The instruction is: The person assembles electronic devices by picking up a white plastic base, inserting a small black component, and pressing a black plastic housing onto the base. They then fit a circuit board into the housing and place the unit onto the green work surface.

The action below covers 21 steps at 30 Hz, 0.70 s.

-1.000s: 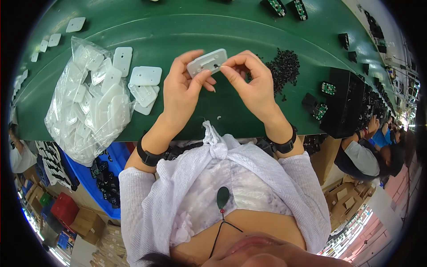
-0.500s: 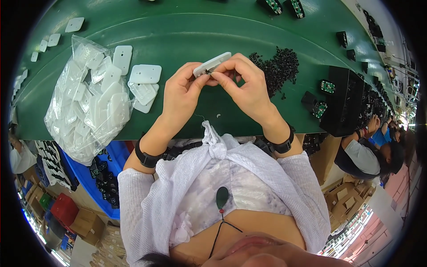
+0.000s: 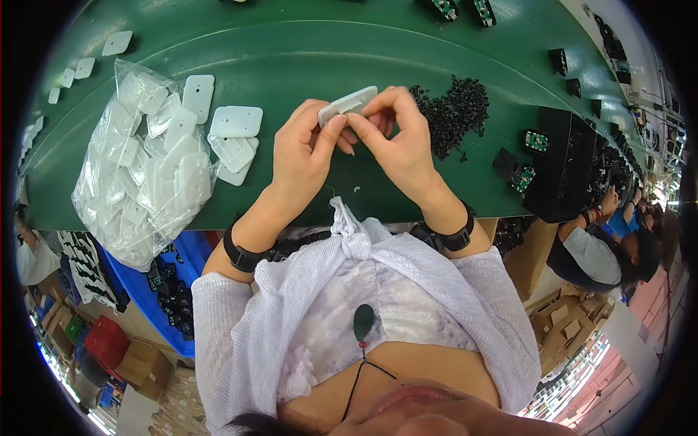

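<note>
Between my hands, over the green work surface (image 3: 378, 185), a white plastic cover (image 3: 349, 100) is held tilted. My left hand (image 3: 302, 145) pinches its left end between thumb and fingers. My right hand (image 3: 398, 129) is closed at the cover's right side, its thumb reaching the lower edge near my left thumb. Whatever small part may lie under the fingertips is hidden. Just right of my right hand spreads a pile of tiny black parts (image 3: 456, 112). Loose white covers (image 3: 237, 121) lie to the left of my left hand, some overlapping.
A clear plastic bag of white covers (image 3: 149, 178) overhangs the table's front left edge, above a blue bin (image 3: 190, 254). At right stand a black box (image 3: 556, 163) and black housings with green circuit boards (image 3: 536, 141). More covers (image 3: 118, 43) line the far left. Another person (image 3: 600, 254) sits at right.
Both hands have shifted slightly, and a dark bit that showed at my fingertips is out of sight. The covers along the far left have slid a little leftward.
</note>
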Tool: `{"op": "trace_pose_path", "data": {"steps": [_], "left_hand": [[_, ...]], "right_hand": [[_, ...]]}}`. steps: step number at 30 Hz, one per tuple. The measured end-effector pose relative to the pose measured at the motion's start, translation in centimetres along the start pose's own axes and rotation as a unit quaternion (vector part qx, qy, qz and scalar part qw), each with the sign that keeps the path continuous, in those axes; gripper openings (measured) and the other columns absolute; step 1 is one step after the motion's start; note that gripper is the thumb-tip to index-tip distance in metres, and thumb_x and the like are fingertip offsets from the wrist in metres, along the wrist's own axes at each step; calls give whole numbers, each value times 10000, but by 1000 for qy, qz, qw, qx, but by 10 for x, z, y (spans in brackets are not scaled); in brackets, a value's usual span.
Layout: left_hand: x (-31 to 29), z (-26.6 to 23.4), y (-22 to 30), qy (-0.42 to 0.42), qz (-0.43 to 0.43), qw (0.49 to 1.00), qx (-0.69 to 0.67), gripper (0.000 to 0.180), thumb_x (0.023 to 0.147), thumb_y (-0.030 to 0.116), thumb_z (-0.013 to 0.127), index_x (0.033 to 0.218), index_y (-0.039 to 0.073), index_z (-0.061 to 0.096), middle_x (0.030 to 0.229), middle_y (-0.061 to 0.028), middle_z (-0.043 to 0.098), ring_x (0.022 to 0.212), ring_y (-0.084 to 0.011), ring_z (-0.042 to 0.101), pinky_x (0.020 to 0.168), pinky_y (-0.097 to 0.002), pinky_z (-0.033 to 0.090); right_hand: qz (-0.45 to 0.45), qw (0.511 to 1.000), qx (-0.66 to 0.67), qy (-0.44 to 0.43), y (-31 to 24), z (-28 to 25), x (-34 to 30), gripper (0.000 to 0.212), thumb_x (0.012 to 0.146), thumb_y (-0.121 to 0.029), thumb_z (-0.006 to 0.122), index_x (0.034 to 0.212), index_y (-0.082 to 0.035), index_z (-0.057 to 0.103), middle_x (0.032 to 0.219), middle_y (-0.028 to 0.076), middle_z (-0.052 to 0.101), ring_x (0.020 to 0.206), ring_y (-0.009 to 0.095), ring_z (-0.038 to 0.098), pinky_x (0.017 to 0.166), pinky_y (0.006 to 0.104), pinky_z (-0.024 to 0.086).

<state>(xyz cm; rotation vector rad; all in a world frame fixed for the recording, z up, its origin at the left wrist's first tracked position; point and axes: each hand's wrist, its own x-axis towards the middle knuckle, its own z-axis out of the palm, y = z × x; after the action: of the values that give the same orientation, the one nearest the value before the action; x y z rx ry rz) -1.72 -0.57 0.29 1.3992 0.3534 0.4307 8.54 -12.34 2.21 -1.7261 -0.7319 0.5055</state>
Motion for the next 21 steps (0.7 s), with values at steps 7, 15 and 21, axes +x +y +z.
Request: {"op": "trace_pose_path", "data": {"steps": [7, 15, 21], "left_hand": [[1, -2, 4, -25, -57, 995, -75, 160, 981, 81, 525, 964, -61, 595, 861, -88, 586, 672, -134, 635, 610, -232, 500], [1, 4, 16, -84, -99, 992, -2, 150, 974, 29, 487, 1053, -75, 559, 864, -120, 624, 671, -154, 636, 626, -244, 508], [19, -12, 1, -22, -65, 997, -28, 256, 996, 56, 465, 1226, -57, 475, 881, -112, 624, 653, -148, 608, 589, -239, 495]], "right_hand": [[-26, 995, -91, -13, -1, -22, 9, 289, 768, -152, 795, 964, -56, 605, 887, -23, 479, 751, 59, 409, 619, 199, 354], [128, 978, 122, -108, 9, -31, 10, 259, 786, -154, 780, 817, -59, 541, 770, -23, 544, 677, 29, 462, 573, 199, 368], [45, 994, 31, -90, 9, -52, 33, 336, 778, -265, 810, 941, -71, 588, 816, -15, 574, 702, 55, 516, 599, 215, 416]]}}
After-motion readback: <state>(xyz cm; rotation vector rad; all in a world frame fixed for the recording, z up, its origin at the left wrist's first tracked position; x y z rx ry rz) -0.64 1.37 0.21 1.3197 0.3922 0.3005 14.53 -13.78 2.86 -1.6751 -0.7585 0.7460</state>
